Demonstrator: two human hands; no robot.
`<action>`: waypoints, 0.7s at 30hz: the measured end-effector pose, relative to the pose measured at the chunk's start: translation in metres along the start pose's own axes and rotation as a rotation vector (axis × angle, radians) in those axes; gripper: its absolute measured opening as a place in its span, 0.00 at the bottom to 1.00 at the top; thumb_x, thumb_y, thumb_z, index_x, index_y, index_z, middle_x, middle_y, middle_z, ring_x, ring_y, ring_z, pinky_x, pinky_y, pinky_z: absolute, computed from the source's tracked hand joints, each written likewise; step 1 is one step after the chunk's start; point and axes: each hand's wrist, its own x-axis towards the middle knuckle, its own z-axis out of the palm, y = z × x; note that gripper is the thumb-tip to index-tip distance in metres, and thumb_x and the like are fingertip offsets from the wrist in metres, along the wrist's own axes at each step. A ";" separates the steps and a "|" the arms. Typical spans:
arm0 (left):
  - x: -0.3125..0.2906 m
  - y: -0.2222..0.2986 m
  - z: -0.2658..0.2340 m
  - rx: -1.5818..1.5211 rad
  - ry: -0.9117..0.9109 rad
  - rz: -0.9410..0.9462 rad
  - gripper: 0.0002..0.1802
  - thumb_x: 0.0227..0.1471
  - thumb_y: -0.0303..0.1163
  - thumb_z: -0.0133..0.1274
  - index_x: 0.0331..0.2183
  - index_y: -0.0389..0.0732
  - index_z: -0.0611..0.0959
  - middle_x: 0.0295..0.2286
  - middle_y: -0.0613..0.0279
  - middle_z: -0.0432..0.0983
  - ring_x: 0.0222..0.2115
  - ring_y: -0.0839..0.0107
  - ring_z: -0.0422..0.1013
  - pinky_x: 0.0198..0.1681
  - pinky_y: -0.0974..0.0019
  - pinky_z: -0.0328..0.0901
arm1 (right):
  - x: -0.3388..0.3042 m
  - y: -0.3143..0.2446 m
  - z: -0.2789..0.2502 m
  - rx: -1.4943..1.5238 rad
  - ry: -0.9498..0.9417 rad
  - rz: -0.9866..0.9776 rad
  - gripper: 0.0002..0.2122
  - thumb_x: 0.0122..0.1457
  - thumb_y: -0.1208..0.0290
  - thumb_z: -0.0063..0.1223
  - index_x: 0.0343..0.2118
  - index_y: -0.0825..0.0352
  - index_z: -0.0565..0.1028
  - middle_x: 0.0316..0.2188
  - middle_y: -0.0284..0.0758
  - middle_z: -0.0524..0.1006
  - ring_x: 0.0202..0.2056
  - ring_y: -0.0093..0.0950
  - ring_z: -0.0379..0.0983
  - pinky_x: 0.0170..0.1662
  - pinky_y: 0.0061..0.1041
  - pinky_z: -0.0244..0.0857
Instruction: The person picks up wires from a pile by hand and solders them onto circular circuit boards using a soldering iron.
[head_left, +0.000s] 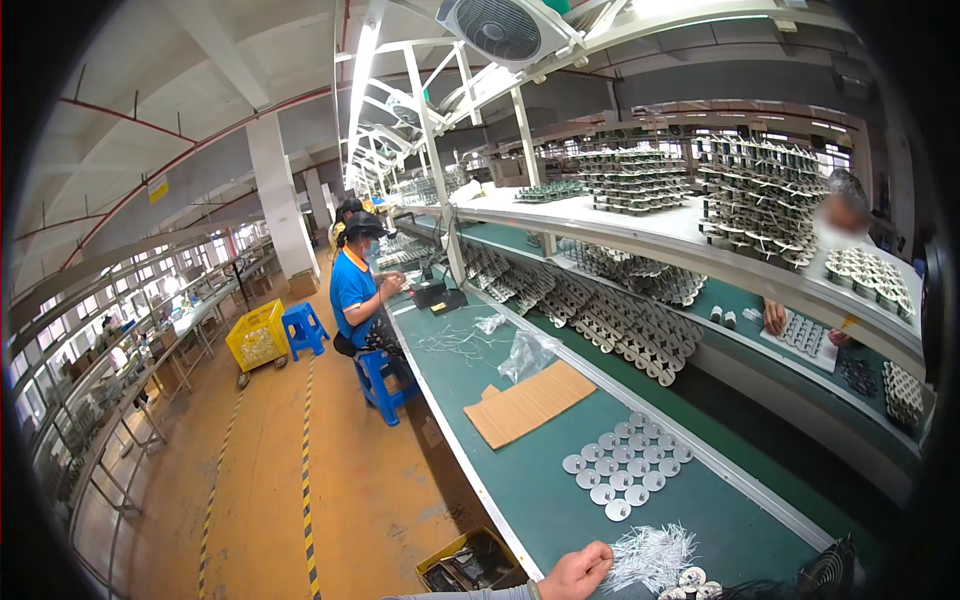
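My left hand (578, 573) comes in from the lower edge, over the near end of the green bench (500, 478). Its fingers are curled together beside a pile of thin white strips (655, 555), and what they pinch, if anything, is too small to make out. Beyond the pile lies a flat array of round silvery discs (625, 463), each with a small dark part at its centre. A few more round pieces (690, 580) sit at the lower edge by the strips. My right hand is outside the picture.
A brown cardboard sheet (530, 402) and a clear plastic bag (528, 355) lie farther along the bench. At its left stands a yellow bin (470, 562) with dark contents. A black grilled object (830, 570) is at lower right. A co-worker in blue (352, 295) sits ahead; another person works across, right.
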 end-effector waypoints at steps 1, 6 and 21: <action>0.001 0.002 -0.001 0.009 -0.030 -0.052 0.11 0.56 0.37 0.61 0.30 0.39 0.82 0.21 0.61 0.75 0.24 0.71 0.72 0.29 0.61 0.66 | 0.000 0.000 0.000 -0.005 -0.006 0.007 0.07 0.53 0.79 0.58 0.34 0.73 0.81 0.27 0.45 0.78 0.29 0.43 0.75 0.34 0.39 0.70; 0.000 0.027 -0.012 -0.076 -0.265 -0.278 0.05 0.64 0.27 0.52 0.41 0.38 0.75 0.26 0.70 0.69 0.26 0.78 0.65 0.31 0.72 0.62 | 0.000 -0.003 -0.001 0.009 0.000 0.036 0.07 0.53 0.79 0.58 0.35 0.72 0.81 0.27 0.45 0.78 0.30 0.43 0.75 0.34 0.39 0.70; -0.003 0.020 -0.017 -0.024 -0.295 -0.233 0.06 0.66 0.28 0.50 0.43 0.37 0.74 0.25 0.74 0.66 0.26 0.83 0.60 0.31 0.75 0.60 | -0.001 0.001 0.001 0.024 0.022 0.004 0.07 0.52 0.78 0.58 0.34 0.72 0.81 0.27 0.45 0.78 0.28 0.42 0.75 0.33 0.37 0.70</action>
